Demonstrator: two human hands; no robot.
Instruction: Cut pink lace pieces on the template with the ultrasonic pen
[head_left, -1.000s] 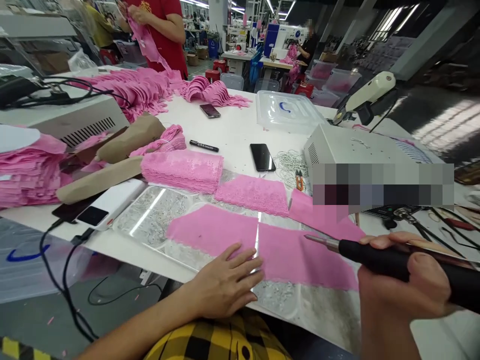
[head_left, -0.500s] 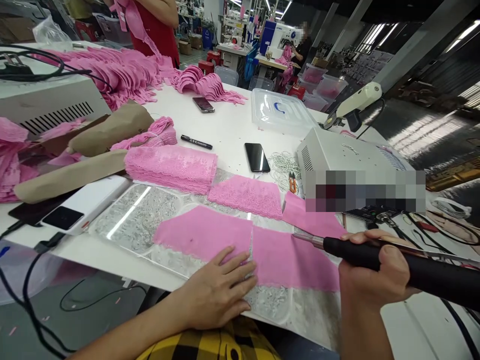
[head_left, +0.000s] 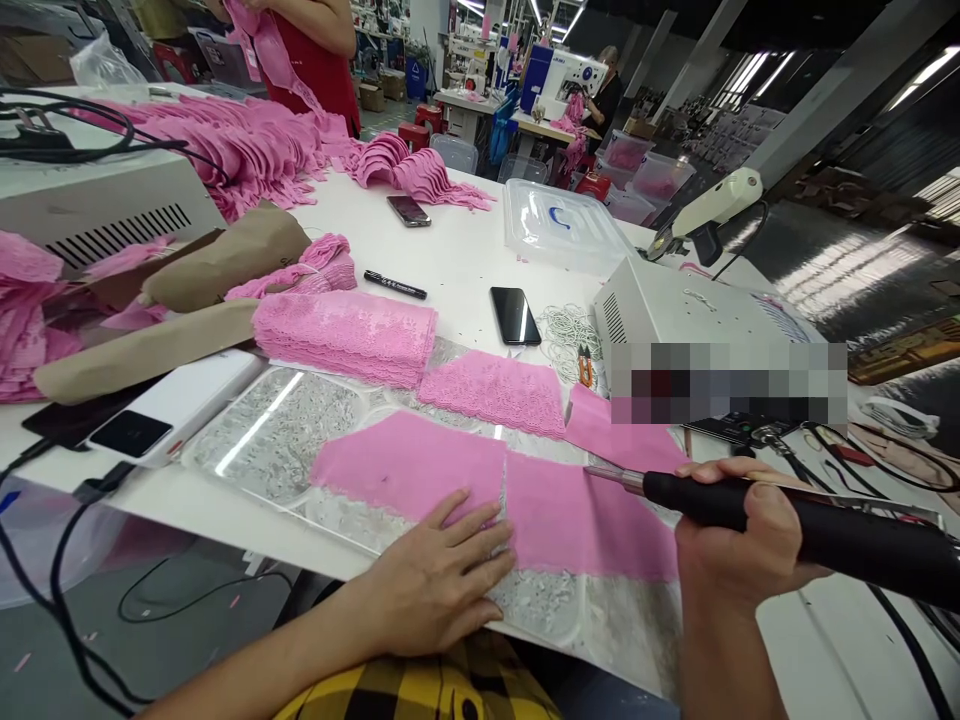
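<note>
A strip of pink lace fabric lies flat on a scratched clear cutting sheet near the table's front edge. My left hand lies flat with fingers spread, pressing the lace's near edge at its middle. My right hand is closed round a black-handled cutting tool. The tool's metal tip points left, just above the right half of the lace.
A stack of pink lace and a single piece lie behind. A black phone, marker, white machine box, power bank and cables crowd the table. A person in red stands at the far side.
The view has tilted down slightly since a second ago. My right hand with the tool has drifted a little left toward the lace. My left hand stays pressed on it.
</note>
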